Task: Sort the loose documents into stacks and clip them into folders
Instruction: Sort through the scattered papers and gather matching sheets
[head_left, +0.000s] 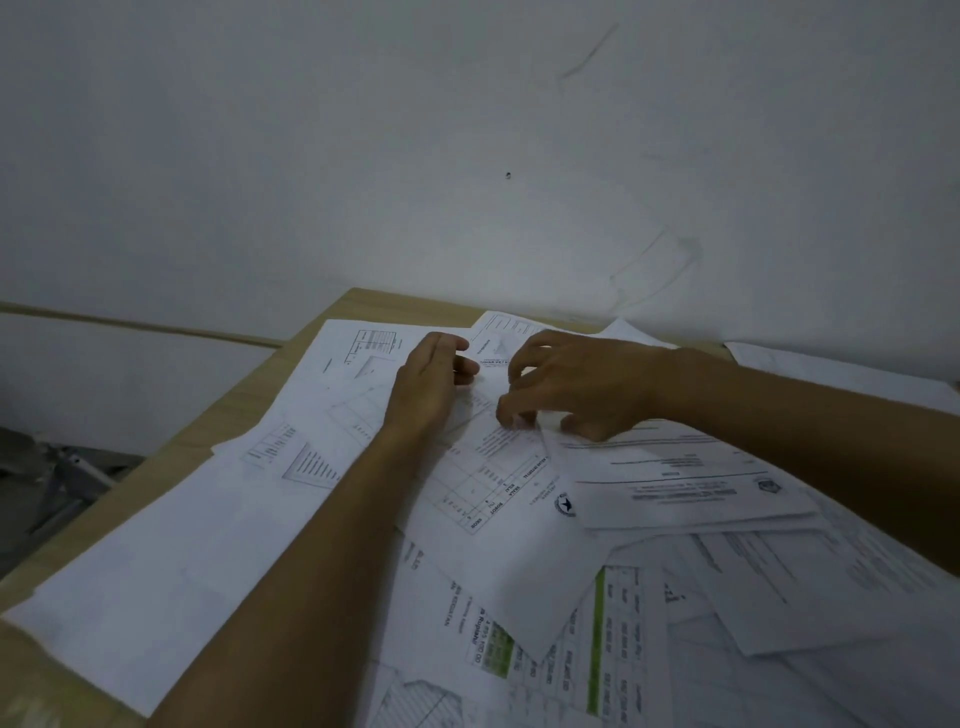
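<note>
Loose printed documents cover the wooden desk (244, 400). My left hand (428, 382) lies flat with straight fingers on a sheet with tables (483, 483) in the middle of the pile. My right hand (571, 389) hovers just to its right, fingers curled, and pinches the far corner of a letterhead sheet (675, 483) that lies on top of the pile. A large white sheet with small charts (234, 499) spreads under my left forearm. Sheets with green-striped tables (597, 639) lie nearest me. No folder or clip is in view.
A white wall (467, 156) rises right behind the desk. The desk's left edge drops to a dark floor area with a metal frame (67, 478). More paper (831, 374) lies at the far right along the wall.
</note>
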